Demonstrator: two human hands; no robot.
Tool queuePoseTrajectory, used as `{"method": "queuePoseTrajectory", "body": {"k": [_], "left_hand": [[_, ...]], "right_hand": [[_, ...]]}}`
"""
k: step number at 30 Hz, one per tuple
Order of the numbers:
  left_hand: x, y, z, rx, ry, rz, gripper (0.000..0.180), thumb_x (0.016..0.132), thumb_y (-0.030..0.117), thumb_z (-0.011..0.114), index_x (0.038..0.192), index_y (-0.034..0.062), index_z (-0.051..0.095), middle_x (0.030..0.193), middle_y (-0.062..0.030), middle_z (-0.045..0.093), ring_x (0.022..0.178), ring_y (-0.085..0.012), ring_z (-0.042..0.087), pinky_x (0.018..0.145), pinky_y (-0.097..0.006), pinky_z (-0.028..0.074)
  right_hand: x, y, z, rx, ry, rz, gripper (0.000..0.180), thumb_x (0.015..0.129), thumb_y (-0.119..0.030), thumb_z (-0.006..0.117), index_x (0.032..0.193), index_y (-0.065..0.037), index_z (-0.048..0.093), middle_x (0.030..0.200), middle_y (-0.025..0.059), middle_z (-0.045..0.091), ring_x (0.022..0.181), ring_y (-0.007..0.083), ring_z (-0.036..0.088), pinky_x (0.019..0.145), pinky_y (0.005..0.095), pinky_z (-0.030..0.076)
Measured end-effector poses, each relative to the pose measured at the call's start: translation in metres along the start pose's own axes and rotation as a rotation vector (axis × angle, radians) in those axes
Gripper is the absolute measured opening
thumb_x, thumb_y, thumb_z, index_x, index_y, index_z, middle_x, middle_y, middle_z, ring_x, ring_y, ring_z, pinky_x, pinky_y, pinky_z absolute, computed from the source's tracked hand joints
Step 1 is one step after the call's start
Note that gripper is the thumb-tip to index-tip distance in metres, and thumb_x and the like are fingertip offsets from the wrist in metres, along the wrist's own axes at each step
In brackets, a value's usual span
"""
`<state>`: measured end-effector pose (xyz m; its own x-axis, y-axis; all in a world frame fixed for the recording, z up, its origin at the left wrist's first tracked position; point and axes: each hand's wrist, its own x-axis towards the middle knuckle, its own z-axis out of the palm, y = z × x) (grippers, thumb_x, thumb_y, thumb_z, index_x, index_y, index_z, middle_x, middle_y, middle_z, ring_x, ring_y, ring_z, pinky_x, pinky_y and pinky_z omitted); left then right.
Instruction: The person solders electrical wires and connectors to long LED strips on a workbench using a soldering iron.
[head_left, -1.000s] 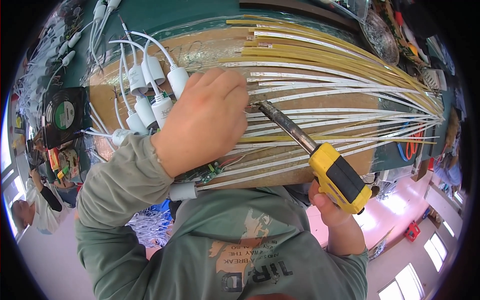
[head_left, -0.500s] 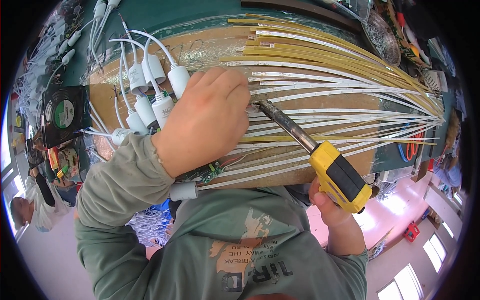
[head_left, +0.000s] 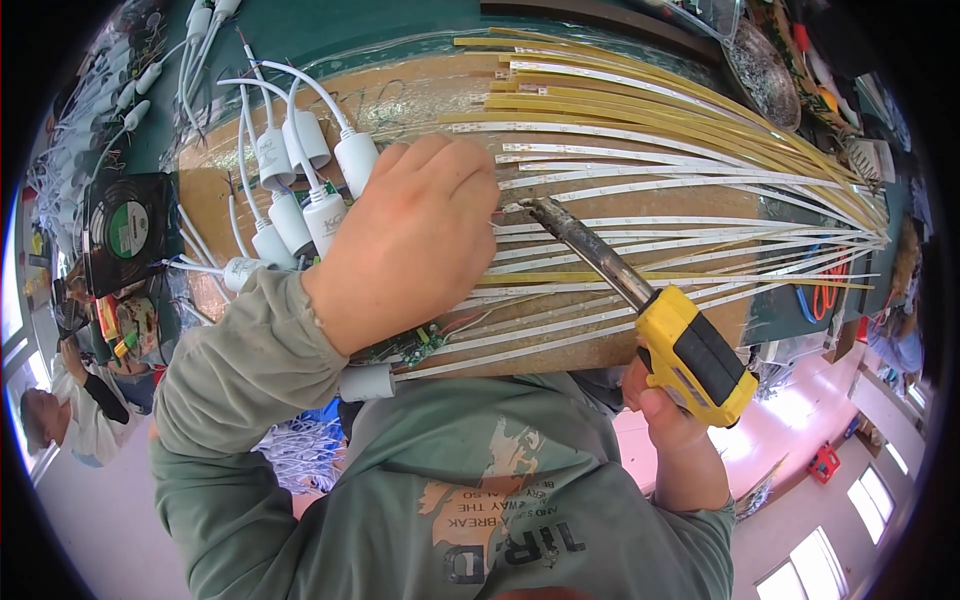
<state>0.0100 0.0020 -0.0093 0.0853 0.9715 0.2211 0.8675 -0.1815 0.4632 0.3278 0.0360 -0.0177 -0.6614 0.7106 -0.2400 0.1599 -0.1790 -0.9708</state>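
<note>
The right hand grasps a yellow-black plastic soldering gun, near the left hand's bent fingers, whose hold I cannot tell.

Free room lies beyond the left hand, where bare brown board separates white cylinders from the ends of white and yellow strips. Those cylinders and their cables crowd the hand's left side. A soldering iron in the right hand slants over the strips, blocking the space between the 2 hands.
</note>
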Motion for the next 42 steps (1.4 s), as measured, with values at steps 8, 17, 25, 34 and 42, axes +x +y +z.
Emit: {"method": "queuePoseTrajectory", "body": {"k": [8,17,25,34,42], "left_hand": [[0.000,0.000,0.000,-0.013,0.009,0.003,0.013,0.069,0.001,0.060,0.082,0.0027,0.057,0.097,-0.0099,0.056,0.089,-0.0306,0.054,0.079,-0.039,0.044],[0.001,0.001,0.000,-0.005,0.020,0.000,0.013,0.069,0.001,0.060,0.081,0.0025,0.057,0.096,-0.0100,0.057,0.088,-0.0308,0.055,0.078,-0.039,0.044],[0.001,0.001,0.000,-0.012,0.018,-0.005,0.012,0.070,0.002,0.060,0.081,0.0024,0.058,0.096,-0.0100,0.057,0.087,-0.0307,0.054,0.078,-0.039,0.044],[0.001,0.001,-0.001,0.001,0.008,-0.014,0.012,0.070,0.002,0.060,0.082,0.0026,0.058,0.097,-0.0100,0.057,0.087,-0.0306,0.055,0.078,-0.039,0.045],[0.003,0.004,-0.010,-0.057,-0.045,-0.059,0.015,0.070,0.002,0.063,0.085,0.0029,0.060,0.100,-0.0108,0.059,0.093,-0.0312,0.057,0.082,-0.039,0.046]], "right_hand": [[-0.004,0.005,0.001,0.042,0.097,0.037,0.066,0.077,-0.030,0.079,0.123,0.005,0.048,0.064,0.0023,0.050,0.051,0.0105,0.044,0.046,0.0234,0.035],[-0.004,0.006,0.001,0.015,0.106,0.007,0.066,0.078,-0.032,0.078,0.124,0.005,0.048,0.064,0.0024,0.050,0.050,0.0103,0.043,0.045,0.0234,0.035],[-0.002,-0.002,-0.008,-0.003,-0.017,-0.006,0.034,0.085,-0.009,0.067,0.116,0.000,0.058,0.081,0.0043,0.060,0.069,0.0145,0.055,0.060,0.0277,0.043],[-0.002,-0.002,-0.007,-0.009,-0.014,-0.007,0.034,0.085,-0.007,0.065,0.117,0.001,0.057,0.083,0.0048,0.060,0.069,0.0146,0.055,0.059,0.0278,0.043],[0.001,0.000,0.002,-0.043,0.112,-0.013,0.060,0.083,-0.032,0.071,0.122,0.006,0.048,0.062,0.0040,0.051,0.048,0.0105,0.044,0.045,0.0235,0.035]]}}
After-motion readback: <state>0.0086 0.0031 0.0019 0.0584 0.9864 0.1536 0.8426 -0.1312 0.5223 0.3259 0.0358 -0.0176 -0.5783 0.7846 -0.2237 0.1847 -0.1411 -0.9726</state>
